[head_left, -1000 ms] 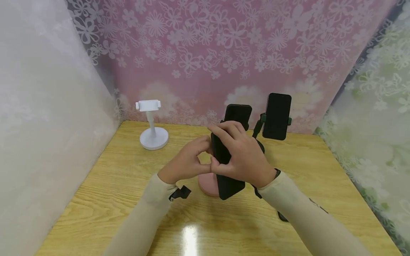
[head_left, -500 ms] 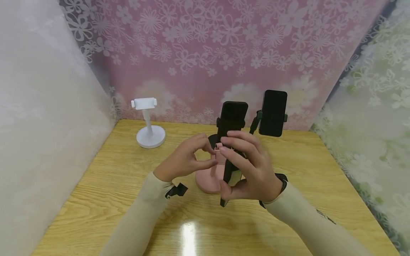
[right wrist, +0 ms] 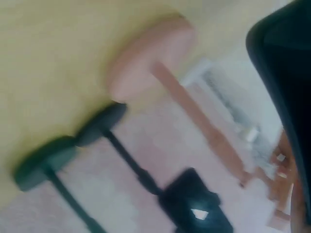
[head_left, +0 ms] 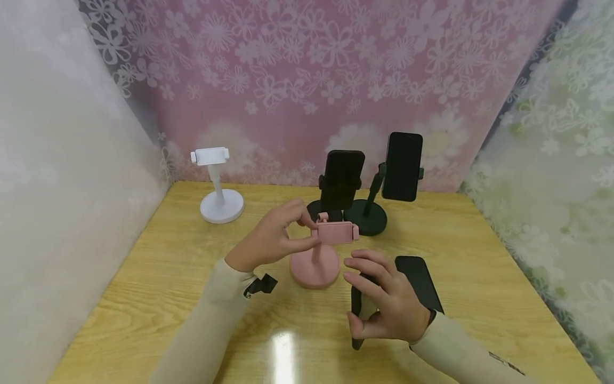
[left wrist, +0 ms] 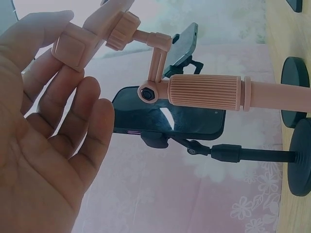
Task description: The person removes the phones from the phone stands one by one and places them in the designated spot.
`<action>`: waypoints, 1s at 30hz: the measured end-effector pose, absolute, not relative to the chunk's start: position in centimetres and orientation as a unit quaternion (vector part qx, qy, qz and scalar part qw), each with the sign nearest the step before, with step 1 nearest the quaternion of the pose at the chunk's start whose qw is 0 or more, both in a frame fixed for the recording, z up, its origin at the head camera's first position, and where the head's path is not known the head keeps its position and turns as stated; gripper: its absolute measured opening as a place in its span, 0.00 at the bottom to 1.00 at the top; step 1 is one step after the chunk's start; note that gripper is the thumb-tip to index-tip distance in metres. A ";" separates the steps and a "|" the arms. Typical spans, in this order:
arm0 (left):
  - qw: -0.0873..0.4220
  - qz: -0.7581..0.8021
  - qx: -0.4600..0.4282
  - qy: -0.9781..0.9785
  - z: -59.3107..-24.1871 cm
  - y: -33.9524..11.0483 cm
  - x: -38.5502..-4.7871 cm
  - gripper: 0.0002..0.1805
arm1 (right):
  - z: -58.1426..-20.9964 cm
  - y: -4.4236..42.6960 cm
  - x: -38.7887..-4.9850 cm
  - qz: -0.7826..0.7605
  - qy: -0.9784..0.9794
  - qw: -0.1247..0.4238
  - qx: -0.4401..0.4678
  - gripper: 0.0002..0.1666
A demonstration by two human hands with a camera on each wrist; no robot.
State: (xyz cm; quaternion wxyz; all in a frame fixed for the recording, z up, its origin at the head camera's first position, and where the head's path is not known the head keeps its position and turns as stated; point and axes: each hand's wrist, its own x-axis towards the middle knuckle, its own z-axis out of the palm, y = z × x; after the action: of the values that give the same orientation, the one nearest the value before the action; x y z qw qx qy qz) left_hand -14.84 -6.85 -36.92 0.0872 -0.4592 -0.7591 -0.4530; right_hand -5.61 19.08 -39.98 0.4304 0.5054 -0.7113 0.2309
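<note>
Pink phone stand [head_left: 315, 261]: centre of the head view, base flat on the table [head_left: 182, 320], column rising. Its clamp [head_left: 336, 233] has its long axis running left to right across the frame, front face towards the head camera, nothing in it.

Left hand [head_left: 271, 237]: finger and thumb pinch the clamp's left end. Right hand [head_left: 390, 304], lower right of centre: fingers and thumb curled round a dark phone [head_left: 356, 309], clear of the clamp. Hands well apart. This phone shows edge-on, long axis roughly top to bottom of the frame; which end leads, cannot tell.

Step in hand, my reading: clamp steadied, phone outside it. Whether the phone goes in or down on the table, cannot tell; either calls for a firm hold on its edges, and fitting would need it turned to face the clamp.
</note>
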 end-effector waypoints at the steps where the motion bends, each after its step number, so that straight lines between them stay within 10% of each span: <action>1: 0.087 -0.455 -0.457 -0.759 -36.9 -6.9 -14.9 0.11 | -40.6 19.5 -5.7 0.220 -0.730 0.412 0.499 0.29; 15: 0.070 -0.461 -0.444 -0.765 -36.7 -7.1 -15.0 0.10 | -45.2 23.0 -8.4 0.090 -0.912 0.092 0.388 0.39; 30: 0.059 -0.455 -0.446 -0.769 -36.7 -7.0 -14.8 0.11 | -47.1 21.3 -10.4 0.022 -0.963 -0.057 0.262 0.44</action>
State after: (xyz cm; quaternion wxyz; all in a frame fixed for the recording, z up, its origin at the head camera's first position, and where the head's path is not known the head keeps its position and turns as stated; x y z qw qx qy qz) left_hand -14.83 -6.98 -36.65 0.0592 -0.4458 -0.7687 -0.4548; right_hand -10.44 21.29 -47.13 -0.0569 0.2617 -0.9632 0.0225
